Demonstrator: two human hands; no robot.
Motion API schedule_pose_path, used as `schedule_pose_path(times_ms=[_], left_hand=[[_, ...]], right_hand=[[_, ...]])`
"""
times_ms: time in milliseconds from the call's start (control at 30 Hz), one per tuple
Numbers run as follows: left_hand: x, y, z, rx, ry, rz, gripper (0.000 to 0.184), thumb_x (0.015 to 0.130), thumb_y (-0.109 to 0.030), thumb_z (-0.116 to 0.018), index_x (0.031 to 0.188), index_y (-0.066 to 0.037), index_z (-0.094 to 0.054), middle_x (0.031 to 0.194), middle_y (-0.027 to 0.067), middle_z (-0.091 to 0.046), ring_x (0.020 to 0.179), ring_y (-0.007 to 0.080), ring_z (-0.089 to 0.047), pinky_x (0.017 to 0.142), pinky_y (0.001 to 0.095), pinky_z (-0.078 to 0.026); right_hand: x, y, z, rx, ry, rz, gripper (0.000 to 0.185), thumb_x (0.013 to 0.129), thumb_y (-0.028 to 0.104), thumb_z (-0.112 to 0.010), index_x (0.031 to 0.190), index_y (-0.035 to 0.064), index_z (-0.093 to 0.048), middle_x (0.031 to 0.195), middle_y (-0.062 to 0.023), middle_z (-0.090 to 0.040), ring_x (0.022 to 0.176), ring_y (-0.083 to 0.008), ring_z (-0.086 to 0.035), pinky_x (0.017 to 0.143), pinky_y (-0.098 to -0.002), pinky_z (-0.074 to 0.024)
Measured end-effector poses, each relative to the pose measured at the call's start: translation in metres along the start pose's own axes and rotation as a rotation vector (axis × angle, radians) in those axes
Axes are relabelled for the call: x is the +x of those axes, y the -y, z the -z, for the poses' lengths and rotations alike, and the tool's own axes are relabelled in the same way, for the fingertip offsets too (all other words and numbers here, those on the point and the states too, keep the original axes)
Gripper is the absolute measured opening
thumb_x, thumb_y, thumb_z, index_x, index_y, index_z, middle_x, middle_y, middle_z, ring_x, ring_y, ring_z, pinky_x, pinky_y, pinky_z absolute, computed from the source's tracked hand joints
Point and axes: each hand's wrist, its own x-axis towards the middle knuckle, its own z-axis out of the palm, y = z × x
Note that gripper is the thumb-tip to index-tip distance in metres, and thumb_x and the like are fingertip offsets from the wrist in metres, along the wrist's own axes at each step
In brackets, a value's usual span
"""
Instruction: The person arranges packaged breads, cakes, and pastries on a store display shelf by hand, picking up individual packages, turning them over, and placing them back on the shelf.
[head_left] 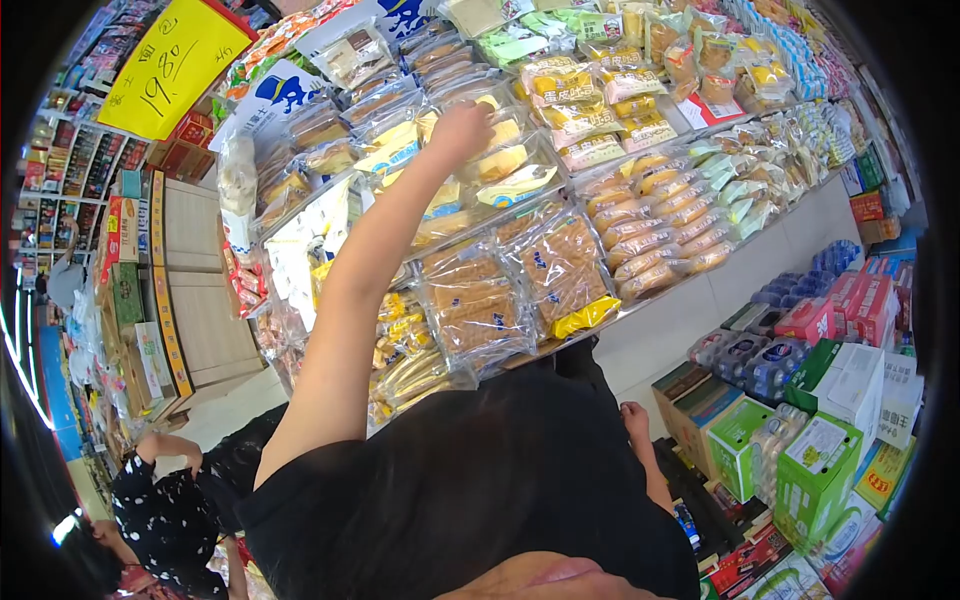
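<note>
Black shirt (470, 470): nearest, lower frame.
Left hand (462, 130): over wrapped bread (503, 163) on the display; grip, contact cannot tell.
Right hand (634, 422): low beside body; grip cannot tell.
Step (judged): reaching.
Next move (judged): calls for light pinch on wrapper.

I'm standing on pale floor tiles (660, 345). Off to the left, a light wood-panelled unit (197, 232) sits before packed store shelves (78, 165), with white strip lights (31, 388) glowing at the edge.
</note>
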Motion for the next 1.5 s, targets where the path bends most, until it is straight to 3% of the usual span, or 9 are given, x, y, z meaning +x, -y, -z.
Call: schedule_pose_path(times_ms=[133, 300, 367, 667, 833, 1067, 1267, 1300, 1500], left_hand=[[-0.016, -0.014, 0.017, -0.164, -0.116, -0.007, 0.033, 0.078, -0.019, -0.066, 0.107, -0.003, -0.062, 0.105, 0.0177, -0.059, 0.104, 0.035, -0.054, 0.089, 0.041, -0.044], [-0.051, -0.032, 0.025, -0.263, -0.176, -0.107, 0.024, 0.081, -0.018, -0.066, 0.099, -0.004, -0.063, 0.107, 0.0151, -0.059, 0.106, 0.0324, -0.052, 0.091, 0.0398, -0.042], [-0.071, -0.039, 0.028, -0.295, -0.206, -0.124, 0.021, 0.083, -0.018, -0.065, 0.097, -0.004, -0.063, 0.108, 0.0143, -0.06, 0.106, 0.0315, -0.052, 0.091, 0.0395, -0.042], [-0.221, -0.062, 0.032, -0.587, -0.345, 0.206, 0.01, 0.085, -0.01, -0.061, 0.082, -0.001, -0.062, 0.095, 0.0112, -0.065, 0.093, 0.0288, -0.057, 0.084, 0.0375, -0.043], [-0.283, -0.099, 0.021, -0.602, -0.378, 0.278, 0.009, 0.085, -0.01, -0.061, 0.085, -0.001, -0.062, 0.095, 0.0107, -0.064, 0.092, 0.0275, -0.058, 0.082, 0.0358, -0.044], [-0.299, -0.131, 0.003, -0.722, -0.352, 0.317, 0.012, 0.086, -0.01, -0.061, 0.094, -0.002, -0.061, 0.098, 0.0117, -0.062, 0.094, 0.0288, -0.058, 0.084, 0.037, -0.044], [-0.306, -0.144, 0.007, -0.745, -0.376, 0.334, 0.015, 0.086, -0.012, -0.06, 0.098, -0.003, -0.061, 0.1, 0.0121, -0.062, 0.097, 0.0299, -0.057, 0.086, 0.038, -0.044], [-0.307, -0.146, 0.007, -0.73, -0.364, 0.359, 0.016, 0.086, -0.012, -0.06, 0.098, -0.003, -0.061, 0.101, 0.0124, -0.062, 0.097, 0.0302, -0.057, 0.087, 0.038, -0.044], [-0.309, -0.158, 0.006, -0.716, -0.353, 0.431, 0.018, 0.086, -0.011, -0.06, 0.101, -0.002, -0.06, 0.103, 0.014, -0.061, 0.099, 0.0297, -0.057, 0.088, 0.0365, -0.044]], right_hand=[[0.002, 0.001, 0.001, -0.073, 0.002, 0.018, 0.022, 0.085, 0.019, -0.057, 0.092, 0.0014, -0.066, 0.078, -0.0155, -0.067, 0.071, -0.0272, -0.066, 0.067, -0.0358, -0.0507], [0.015, -0.01, 0.0, -0.023, -0.023, 0.152, 0.022, 0.085, 0.019, -0.057, 0.092, 0.0005, -0.066, 0.074, -0.0149, -0.066, 0.066, -0.0256, -0.065, 0.063, -0.0351, -0.0504], [0.013, 0.008, 0.004, 0.018, 0.012, 0.038, 0.023, 0.086, 0.02, -0.057, 0.093, 0.0001, -0.066, 0.071, -0.0137, -0.065, 0.061, -0.022, -0.063, 0.059, -0.0337, -0.0498], [0.029, 0.002, 0.005, -0.015, 0.053, 0.125, 0.021, 0.084, 0.019, -0.057, 0.091, 0.0006, -0.066, 0.07, -0.011, -0.065, 0.057, -0.0198, -0.062, 0.057, -0.033, -0.0495], [0.047, 0.009, 0.014, 0.009, 0.157, 0.037, 0.02, 0.083, 0.017, -0.056, 0.087, -0.0014, -0.064, 0.073, -0.011, -0.065, 0.061, -0.0201, -0.066, 0.058, -0.0322, -0.0518], [0.065, 0.048, 0.03, 0.001, 0.229, 0.143, 0.023, 0.084, 0.02, -0.057, 0.09, -0.0007, -0.066, 0.072, -0.0092, -0.067, 0.057, -0.0141, -0.058, 0.056, -0.0299, -0.0472], [0.077, 0.048, 0.038, -0.016, 0.252, 0.169, 0.024, 0.084, 0.02, -0.058, 0.091, -0.0011, -0.066, 0.074, -0.0102, -0.068, 0.061, -0.0151, -0.06, 0.059, -0.0299, -0.0477], [0.079, 0.047, 0.039, -0.03, 0.282, 0.197, 0.019, 0.087, 0.012, -0.054, 0.094, -0.0041, -0.062, 0.076, -0.0097, -0.062, 0.061, -0.0167, -0.062, 0.056, -0.0288, -0.0521], [0.087, 0.044, 0.051, -0.194, 0.291, 0.194, 0.023, 0.086, 0.016, -0.055, 0.093, -0.0041, -0.064, 0.077, -0.0114, -0.065, 0.062, -0.0185, -0.063, 0.058, -0.0307, -0.0516]])
